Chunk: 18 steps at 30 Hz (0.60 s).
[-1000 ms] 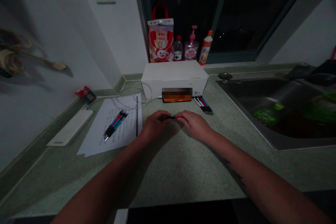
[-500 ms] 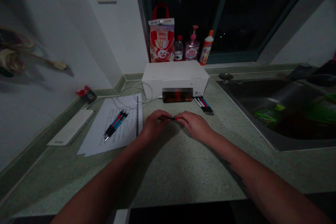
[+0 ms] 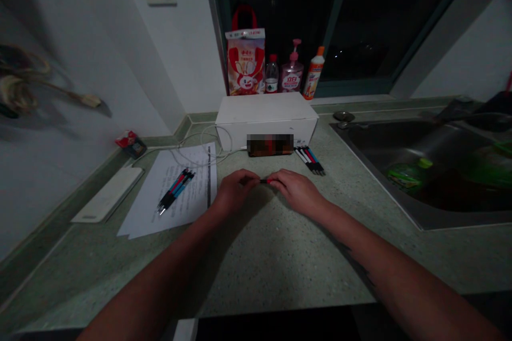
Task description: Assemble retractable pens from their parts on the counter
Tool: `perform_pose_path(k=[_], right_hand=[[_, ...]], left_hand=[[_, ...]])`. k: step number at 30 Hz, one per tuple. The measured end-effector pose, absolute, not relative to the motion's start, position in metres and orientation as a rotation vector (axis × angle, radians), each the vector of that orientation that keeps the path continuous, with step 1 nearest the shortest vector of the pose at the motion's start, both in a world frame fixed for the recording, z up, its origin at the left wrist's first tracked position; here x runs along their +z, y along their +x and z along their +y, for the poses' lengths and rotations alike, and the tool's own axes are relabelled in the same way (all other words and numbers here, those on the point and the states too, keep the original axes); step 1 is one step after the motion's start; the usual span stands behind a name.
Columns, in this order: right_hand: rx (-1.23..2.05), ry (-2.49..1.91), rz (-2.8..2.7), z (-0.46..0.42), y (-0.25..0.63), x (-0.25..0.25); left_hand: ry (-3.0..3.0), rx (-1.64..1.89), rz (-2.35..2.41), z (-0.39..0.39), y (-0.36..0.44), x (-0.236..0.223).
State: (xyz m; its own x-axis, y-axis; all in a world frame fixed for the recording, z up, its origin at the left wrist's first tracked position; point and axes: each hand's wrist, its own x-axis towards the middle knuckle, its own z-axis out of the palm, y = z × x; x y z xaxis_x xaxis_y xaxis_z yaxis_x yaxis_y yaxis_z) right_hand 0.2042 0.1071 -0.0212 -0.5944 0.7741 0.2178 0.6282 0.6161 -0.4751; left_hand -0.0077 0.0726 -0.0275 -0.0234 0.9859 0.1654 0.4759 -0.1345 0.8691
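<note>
Over the middle of the counter, my left hand and my right hand meet at a red and black pen. The left fingertips pinch its black end, while the right fingers and thumb close around the red part. Most of the pen is hidden in the fingers; a short length shows between them. Left of my hands, several pens lie on printed paper sheets. Beyond my right hand, several more pens lie side by side on the counter.
A white box stands at the back, with a phone leaning on it and a white cable attached. A long white case lies left of the papers. The sink is at right, bottles behind the box.
The dark part of the pen that showed inside my left hand is out of sight now. Both hands stay almost in place, and the view has shifted slightly.
</note>
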Motion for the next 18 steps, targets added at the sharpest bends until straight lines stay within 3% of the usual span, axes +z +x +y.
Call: perform_pose_path(k=[7,18], right_hand=[[0.539,-1.113,-2.419,0.107,0.2032,-0.0203],[0.971,-1.054,-2.192,0.1115,0.2052,-0.0264]], left_hand=[[1.66,1.074,1.572,0.072,-0.0063,-0.0268],[2.047,1.088,1.589,0.0704,-0.0123,-0.0227]])
